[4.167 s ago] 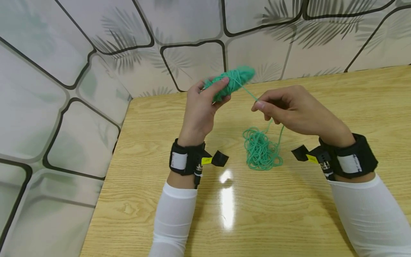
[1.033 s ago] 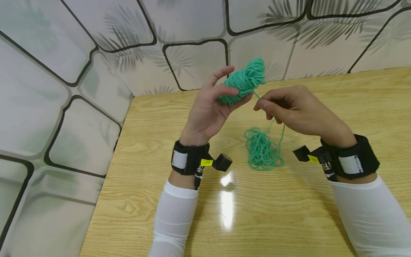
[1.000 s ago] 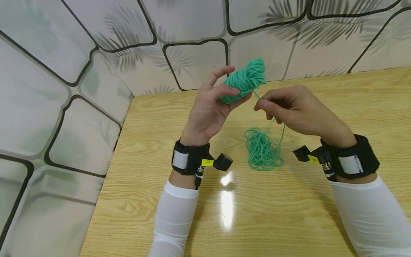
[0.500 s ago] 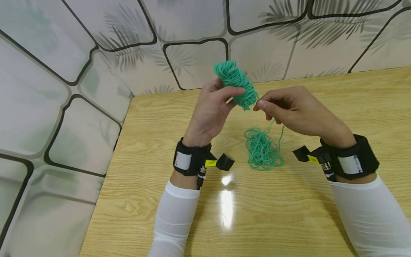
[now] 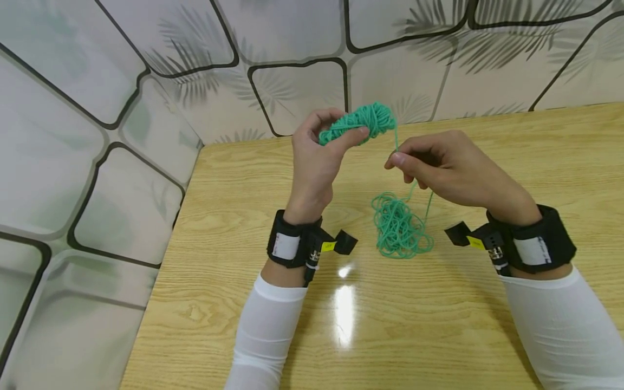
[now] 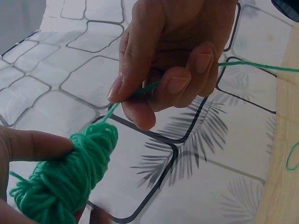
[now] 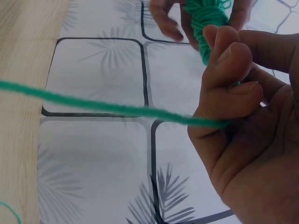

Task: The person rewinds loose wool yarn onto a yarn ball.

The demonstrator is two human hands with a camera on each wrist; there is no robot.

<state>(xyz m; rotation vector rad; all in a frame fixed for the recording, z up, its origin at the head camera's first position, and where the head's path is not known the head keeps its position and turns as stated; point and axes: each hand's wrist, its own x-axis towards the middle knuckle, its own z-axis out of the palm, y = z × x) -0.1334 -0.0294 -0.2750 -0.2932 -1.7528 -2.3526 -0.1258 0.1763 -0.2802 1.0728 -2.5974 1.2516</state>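
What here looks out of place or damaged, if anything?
Only the loose green yarn heap on the table stands out mildly: its loops lie jumbled, unlike the compact wound bundle. I see no damage.

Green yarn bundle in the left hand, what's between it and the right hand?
A single strand of yarn spans the gap from the green yarn bundle to the right hand; the head and left wrist views show it.

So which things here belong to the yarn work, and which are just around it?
Part of the work:
- yarn bundle, gripped by the left hand
- strand, pinched by the right hand
- loose yarn pile, lying unheld

Just around it:
- table
- patterned wall covering
- wrist straps, worn
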